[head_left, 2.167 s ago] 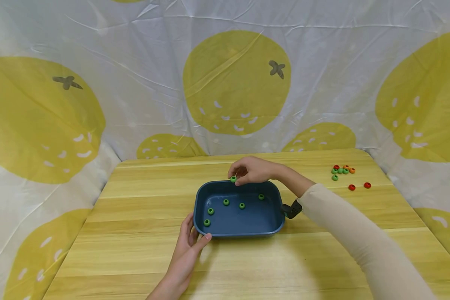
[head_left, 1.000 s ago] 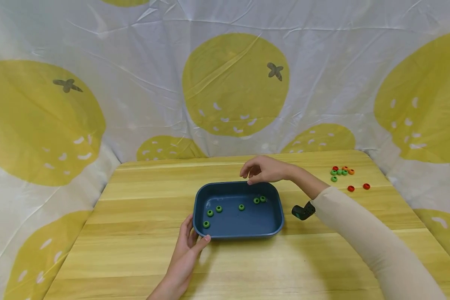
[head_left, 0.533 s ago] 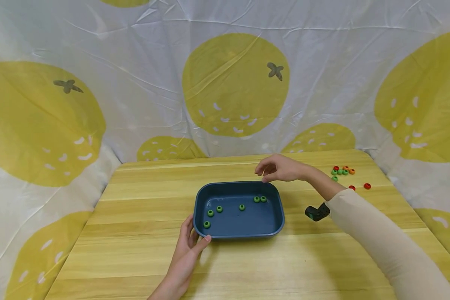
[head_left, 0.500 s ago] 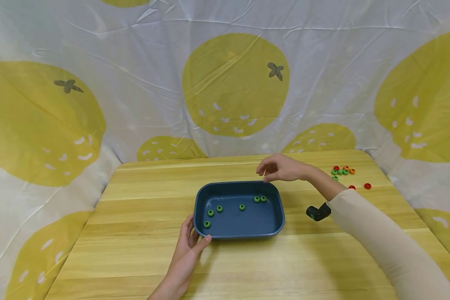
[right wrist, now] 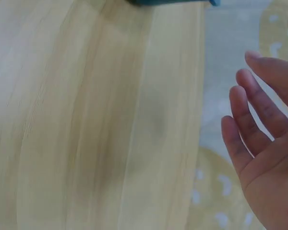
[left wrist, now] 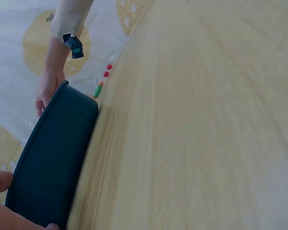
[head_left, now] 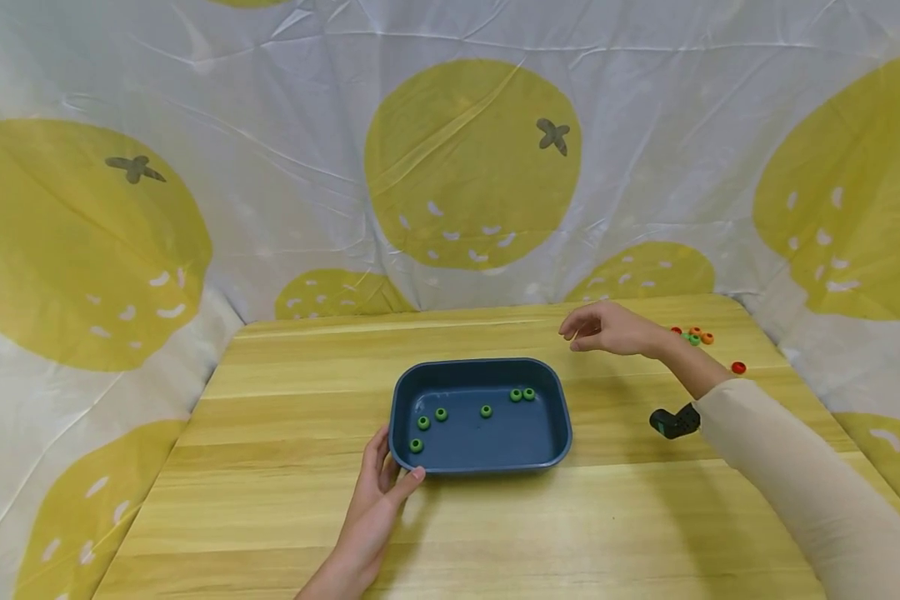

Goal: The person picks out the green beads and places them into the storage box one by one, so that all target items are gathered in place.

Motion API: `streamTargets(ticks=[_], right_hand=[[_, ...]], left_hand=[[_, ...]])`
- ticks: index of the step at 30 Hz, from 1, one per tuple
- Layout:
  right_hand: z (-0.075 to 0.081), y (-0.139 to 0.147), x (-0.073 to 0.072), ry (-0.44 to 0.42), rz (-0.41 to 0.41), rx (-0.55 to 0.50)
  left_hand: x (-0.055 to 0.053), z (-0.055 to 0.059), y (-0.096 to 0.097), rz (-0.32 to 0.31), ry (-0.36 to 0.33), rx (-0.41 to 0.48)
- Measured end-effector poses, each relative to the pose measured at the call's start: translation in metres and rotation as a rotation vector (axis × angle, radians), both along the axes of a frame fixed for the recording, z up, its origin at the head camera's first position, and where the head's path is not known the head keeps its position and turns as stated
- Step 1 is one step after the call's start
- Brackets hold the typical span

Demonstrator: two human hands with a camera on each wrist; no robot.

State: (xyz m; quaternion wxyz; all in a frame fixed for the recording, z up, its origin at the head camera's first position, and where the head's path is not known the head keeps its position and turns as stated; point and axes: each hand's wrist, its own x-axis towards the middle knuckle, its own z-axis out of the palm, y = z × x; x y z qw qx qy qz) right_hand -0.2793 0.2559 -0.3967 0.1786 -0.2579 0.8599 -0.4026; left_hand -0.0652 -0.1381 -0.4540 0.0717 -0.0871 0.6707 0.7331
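A dark blue plastic basin (head_left: 487, 450) stands in the middle of the wooden table. Several green beads with holes, one of them a green bead (head_left: 486, 411) near the centre, lie on its floor. My left hand (head_left: 367, 517) holds the basin's left end, thumb on the near corner and fingers along the side wall. Beyond the basin's back right corner my right hand (head_left: 611, 327) hovers above the table, fingers loosely bent and nothing between them. The right wrist view shows its bare palm and spread fingers (right wrist: 247, 122).
Loose beads lie at the back right: red, green and an orange bead (head_left: 707, 338), partly hidden by my right wrist. Nearer stands a red bead (head_left: 738, 367). A black wrist camera (head_left: 675, 422) hangs from the right sleeve. A patterned cloth (head_left: 472, 167) closes the table's back.
My right hand has let go of a green bead, now in the basin, and has moved right, away from the rim. Beads in the basin shifted slightly. My left hand stayed put.
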Motion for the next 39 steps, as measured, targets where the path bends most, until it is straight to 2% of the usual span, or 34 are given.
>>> streamTargets(ticks=[10,21,31,39], right_hand=[[0.000,0.039,0.000,0.070,-0.106,0.047],[-0.001,0.078,0.004,0.019,-0.213,0.082],[-0.016,0.115,0.009,-0.005,-0.272,0.103],[-0.024,0.134,0.018,0.042,-0.312,0.149]], left_hand=[[0.000,0.000,0.000,0.005,-0.001,-0.008],[0.000,0.001,-0.001,0.006,-0.009,-0.026],[0.001,0.001,0.000,0.011,-0.006,-0.017],[0.001,0.000,0.000,0.013,-0.007,-0.020]])
